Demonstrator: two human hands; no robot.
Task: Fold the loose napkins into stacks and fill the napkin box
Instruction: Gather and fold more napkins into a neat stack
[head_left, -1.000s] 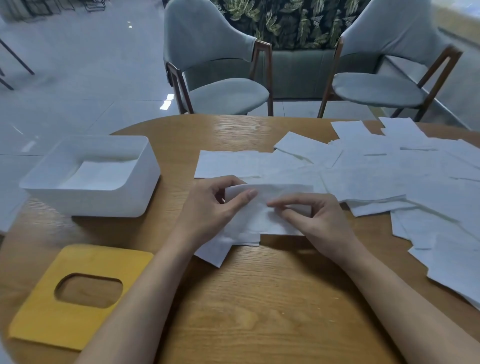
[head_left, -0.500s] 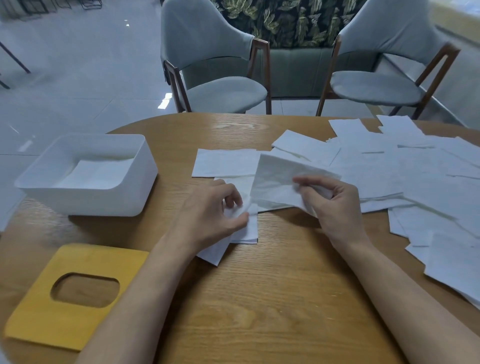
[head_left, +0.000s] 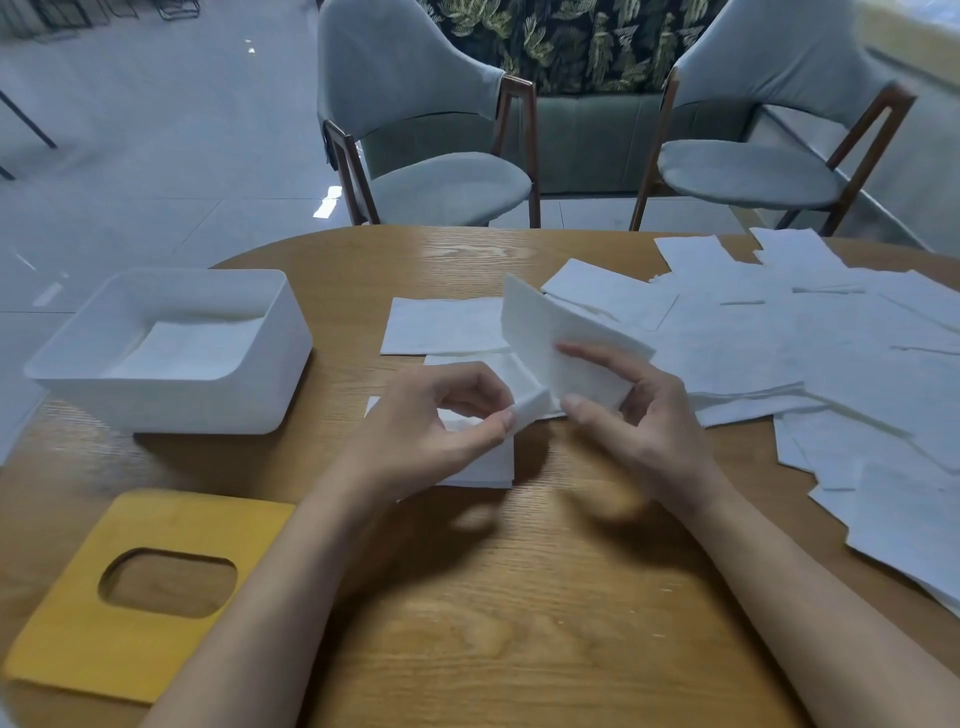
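Lid (head_left: 62, 639), yellow, oval slot: near left, flat on the table (head_left: 519, 649), off the box.

Box (head_left: 171, 400), white, open-topped: left, just beyond the lid. Holds a low layer of folded napkins (head_left: 192, 348), well short of the rim; judged only partly filled.

Left hand (head_left: 431, 431): centre. Thumb and forefinger pinching the near corner of the held napkin, remaining fingers curled in.

Folded stack (head_left: 483, 470): flat on the table beneath the left hand, partly hidden by it.

Held napkin (head_left: 545, 332): centre, lifted off the table between both hands. Step in hand, by judgement: folding one sheet in half. Next move calls for bringing the two edges together squarely, pressing the crease flat, then laying the sheet on the folded stack. White, thin, limp, faintly textured; bent along a soft crease, far flap standing nearly upright, near flap curving toward the left hand, edges not yet aligned.

Right hand (head_left: 639, 421): right of centre. Thumb at the lower edge, forefinger stretched across the face, gripping the same napkin; other fingers loosely bent.

Loose napkins (head_left: 831, 364): right, many overlapping flat sheets reaching the table's edge; most of the task judged undone.
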